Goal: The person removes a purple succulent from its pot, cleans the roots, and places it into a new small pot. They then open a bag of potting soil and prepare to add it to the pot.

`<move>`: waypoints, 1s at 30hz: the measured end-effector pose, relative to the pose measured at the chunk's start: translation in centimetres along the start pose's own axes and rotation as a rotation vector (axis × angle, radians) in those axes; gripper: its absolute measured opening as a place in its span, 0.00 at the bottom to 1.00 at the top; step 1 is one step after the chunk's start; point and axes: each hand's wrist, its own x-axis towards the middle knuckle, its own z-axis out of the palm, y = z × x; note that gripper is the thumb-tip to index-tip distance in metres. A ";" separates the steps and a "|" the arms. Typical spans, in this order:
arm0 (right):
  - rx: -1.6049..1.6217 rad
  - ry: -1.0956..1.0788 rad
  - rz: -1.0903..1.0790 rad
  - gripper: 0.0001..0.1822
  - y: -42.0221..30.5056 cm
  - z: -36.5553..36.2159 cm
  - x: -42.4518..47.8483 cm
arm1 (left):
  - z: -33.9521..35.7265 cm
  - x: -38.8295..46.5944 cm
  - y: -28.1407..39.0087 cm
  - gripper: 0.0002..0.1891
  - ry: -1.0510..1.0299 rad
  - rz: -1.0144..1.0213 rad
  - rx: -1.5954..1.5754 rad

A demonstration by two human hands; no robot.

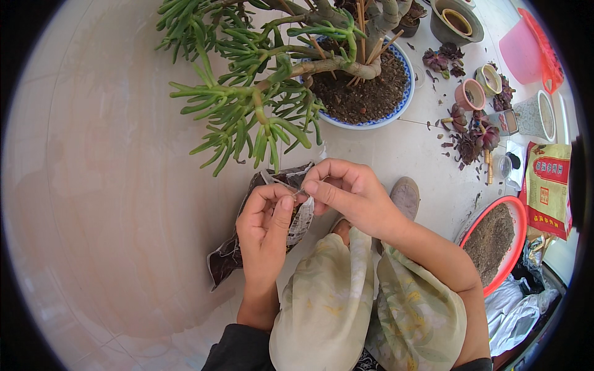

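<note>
A thin string (299, 191) is pinched between the fingertips of my left hand (263, 227) and my right hand (349, 197). The two hands almost meet, thumbs uppermost. Beneath them a dark printed plastic bag (227, 259) lies on the floor; it bears writing on a pale panel, and my hands hide part of it. Whether the string is joined to the bag I cannot tell. Just beyond my hands spread the green finger-like leaves of a potted succulent (246, 120). Its thick branches rise from a blue-and-white ceramic pot (409, 92) filled with dark soil (371, 104).
At right, uprooted purple rosette succulents (468, 143) lie among a pink pot (469, 95), a patterned white pot (538, 116) and fallen leaves. A red-rimmed basin (522, 232) holds soil, beside a red-and-yellow bag (547, 185). Wooden sticks (378, 51) stand in the large pot.
</note>
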 end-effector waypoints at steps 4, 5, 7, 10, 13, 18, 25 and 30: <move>-0.010 0.010 -0.022 0.10 0.6 0.0 0.1 | 0.0 0.0 0.0 0.05 0.007 0.013 0.005; -0.021 0.005 -0.025 0.09 0.6 -0.1 0.1 | 0.0 0.0 0.1 0.05 0.009 0.018 0.005; -0.045 -0.005 -0.032 0.09 0.7 -0.2 0.1 | 0.1 -0.1 0.2 0.05 0.019 0.031 0.004; -0.063 -0.007 -0.024 0.10 0.4 -0.1 -0.1 | 0.0 0.0 0.1 0.05 0.022 0.056 0.015; -0.070 0.014 -0.031 0.10 0.2 0.1 -0.2 | 0.2 0.0 0.1 0.04 0.034 0.075 0.025; -0.064 0.014 0.000 0.10 -0.1 0.0 -0.3 | -0.5 0.1 -0.4 0.05 -0.001 0.100 0.076; -0.069 0.001 -0.007 0.11 -0.1 0.0 -0.3 | 0.6 0.3 -0.3 0.12 0.025 0.092 0.005; -0.044 -0.011 -0.064 0.11 0.9 -0.2 0.1 | 0.8 0.6 -0.6 0.14 0.026 0.120 0.031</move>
